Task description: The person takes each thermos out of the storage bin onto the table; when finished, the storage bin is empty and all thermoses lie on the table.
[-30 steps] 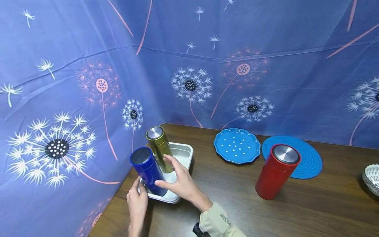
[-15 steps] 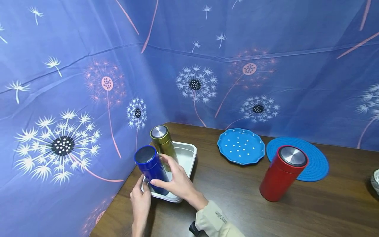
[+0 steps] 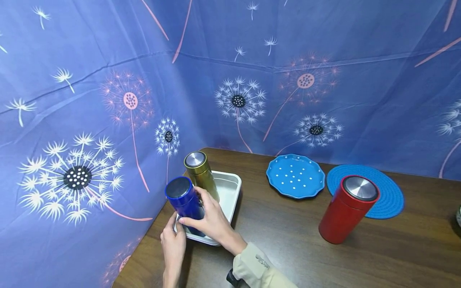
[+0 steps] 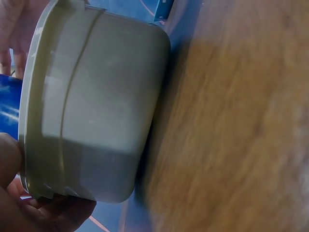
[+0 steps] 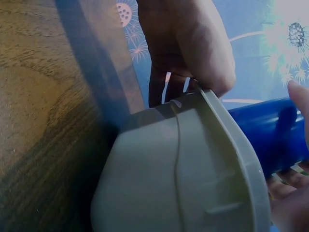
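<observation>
A blue vacuum flask with a dark lid stands in a deep white plastic tray. My right hand holds this flask from the right, thumb at its near side and fingers round the far side. Just behind it in the tray is a gold flask with a silver lid. My left hand grips the near left corner of the tray. In the left wrist view, the thumb lies by the tray's rim and the fingers curl below it. The right wrist view shows the blue flask beyond the tray wall.
A red flask stands right of centre on the wooden table. Behind it lie a round blue woven mat and a blue dotted plate. Blue dandelion cloth hangs close behind the tray and to its left.
My right hand has drawn in from spread fingers to a hold round the blue flask. My left hand keeps its place at the tray corner. The head view has shifted slightly.
</observation>
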Available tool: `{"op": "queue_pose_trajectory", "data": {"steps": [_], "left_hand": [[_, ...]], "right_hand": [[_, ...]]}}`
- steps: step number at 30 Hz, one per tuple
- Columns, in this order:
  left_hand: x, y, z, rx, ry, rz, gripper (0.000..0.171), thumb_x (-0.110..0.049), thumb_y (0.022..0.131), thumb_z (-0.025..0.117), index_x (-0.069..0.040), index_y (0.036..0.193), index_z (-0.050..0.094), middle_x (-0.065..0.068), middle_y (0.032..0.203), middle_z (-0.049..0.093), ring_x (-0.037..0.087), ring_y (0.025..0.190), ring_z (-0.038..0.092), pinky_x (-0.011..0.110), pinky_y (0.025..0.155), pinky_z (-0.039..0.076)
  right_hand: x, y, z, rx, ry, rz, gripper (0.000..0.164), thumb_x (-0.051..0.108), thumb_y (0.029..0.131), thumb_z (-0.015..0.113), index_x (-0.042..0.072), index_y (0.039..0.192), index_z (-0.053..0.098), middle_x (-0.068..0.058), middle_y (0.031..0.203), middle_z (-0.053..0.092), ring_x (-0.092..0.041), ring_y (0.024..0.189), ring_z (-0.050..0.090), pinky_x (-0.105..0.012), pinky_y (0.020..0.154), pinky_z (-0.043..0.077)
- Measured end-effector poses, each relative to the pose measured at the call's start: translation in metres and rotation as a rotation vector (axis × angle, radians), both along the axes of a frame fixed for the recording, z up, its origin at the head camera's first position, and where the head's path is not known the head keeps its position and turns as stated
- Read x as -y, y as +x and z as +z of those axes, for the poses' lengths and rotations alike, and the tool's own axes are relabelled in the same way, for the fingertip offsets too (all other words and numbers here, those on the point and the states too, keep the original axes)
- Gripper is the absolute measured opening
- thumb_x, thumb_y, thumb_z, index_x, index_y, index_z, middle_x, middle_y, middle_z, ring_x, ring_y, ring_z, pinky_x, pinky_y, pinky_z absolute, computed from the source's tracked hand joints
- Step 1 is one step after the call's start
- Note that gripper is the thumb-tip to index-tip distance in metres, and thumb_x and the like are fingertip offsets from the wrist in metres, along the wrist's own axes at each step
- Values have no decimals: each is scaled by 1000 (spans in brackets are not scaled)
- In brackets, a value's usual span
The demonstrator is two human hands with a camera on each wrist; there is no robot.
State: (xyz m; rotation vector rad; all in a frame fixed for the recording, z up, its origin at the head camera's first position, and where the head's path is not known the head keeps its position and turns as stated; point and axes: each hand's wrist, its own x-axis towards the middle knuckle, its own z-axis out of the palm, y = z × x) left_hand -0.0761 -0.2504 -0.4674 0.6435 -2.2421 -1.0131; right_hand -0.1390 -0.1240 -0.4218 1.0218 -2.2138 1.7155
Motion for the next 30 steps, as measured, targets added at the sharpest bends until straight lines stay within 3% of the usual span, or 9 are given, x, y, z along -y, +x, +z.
{"op": "queue_pose_trajectory", "data": {"steps": [23,30], "left_hand": [[-3,0,0,-20,-3,2,34,0,91,50,0,120,66,27,117,65,50,108,60,63,84,42],[-2,1,2,-4,9,3,35,-1,91,49,0,122,65,29,118,64,52,108,59,64,83,41]], "right_hand": [[-1,1,0,-75,15,-102,76,30,71,87,4,133,50,-12,122,65,-22,104,68,-26,82,54],[-4,2,13,-114,-9,-118,76,30,70,87,5,132,51,-9,120,66,-18,99,68,-23,79,53]]}}
